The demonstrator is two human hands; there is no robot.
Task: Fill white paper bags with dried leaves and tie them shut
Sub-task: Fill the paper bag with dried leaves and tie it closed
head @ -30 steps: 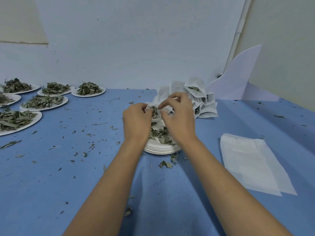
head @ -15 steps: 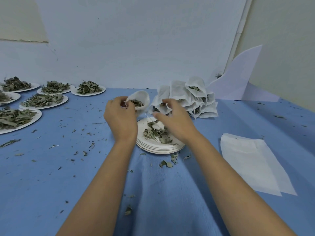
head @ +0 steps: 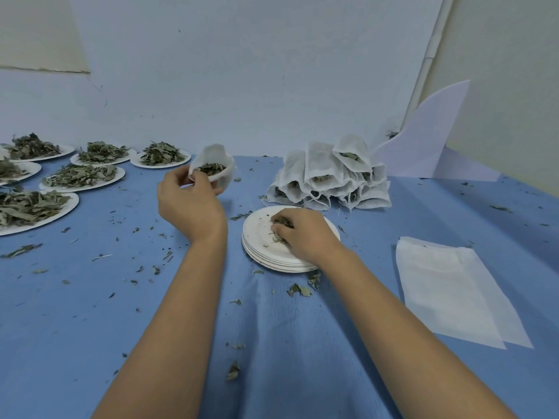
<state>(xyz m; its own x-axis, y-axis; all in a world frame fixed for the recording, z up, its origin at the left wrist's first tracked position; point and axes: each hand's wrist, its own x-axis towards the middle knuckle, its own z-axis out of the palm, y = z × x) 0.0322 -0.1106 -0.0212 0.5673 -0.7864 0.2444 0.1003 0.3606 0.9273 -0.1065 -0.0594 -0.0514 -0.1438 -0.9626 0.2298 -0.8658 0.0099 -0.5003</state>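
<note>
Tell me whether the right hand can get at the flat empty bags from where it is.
Probably yes. The right hand is on the plates, gripping leaves; only cloth lies between it and the flat bags. Its fingers are full, though.

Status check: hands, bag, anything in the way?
Left hand holds open paper bag, part-filled. Right hand grips dried leaves on plate stack. Nothing between them.

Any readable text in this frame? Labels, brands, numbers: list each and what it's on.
None: no word, label, brand or number shows anywhere.
The open paper bag in the left hand, the pile of filled bags, the flat empty bags, the stack of paper plates and the white card are all unprinted.
</note>
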